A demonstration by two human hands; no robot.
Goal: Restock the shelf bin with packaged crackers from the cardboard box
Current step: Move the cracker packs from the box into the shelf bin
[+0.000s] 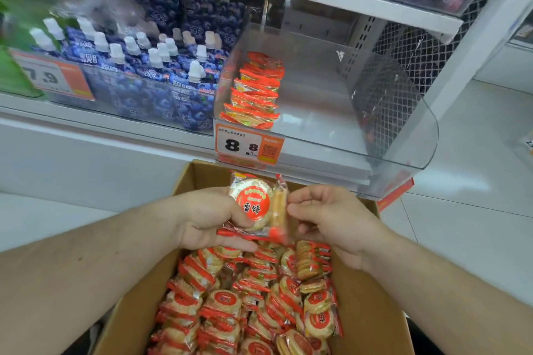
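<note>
Held just above the far edge of the open cardboard box (372, 305), below the front lip of the clear shelf bin (403, 112): a few rice cracker packets (253, 206), left hand (207, 222) curled round their faces, right hand (326, 219) pinching the crinkly wrapper edge. Probably light, slippery in film and brittle inside, so best gripped flat across the faces without squeezing. More packets stacked at the bin's left wall.

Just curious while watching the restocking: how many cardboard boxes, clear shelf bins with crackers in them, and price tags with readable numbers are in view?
Cardboard box: 1
Clear bin with crackers: 1
Readable price tags: 2, the 7.9 tag and the 8.8 tag
Total: 4
</note>
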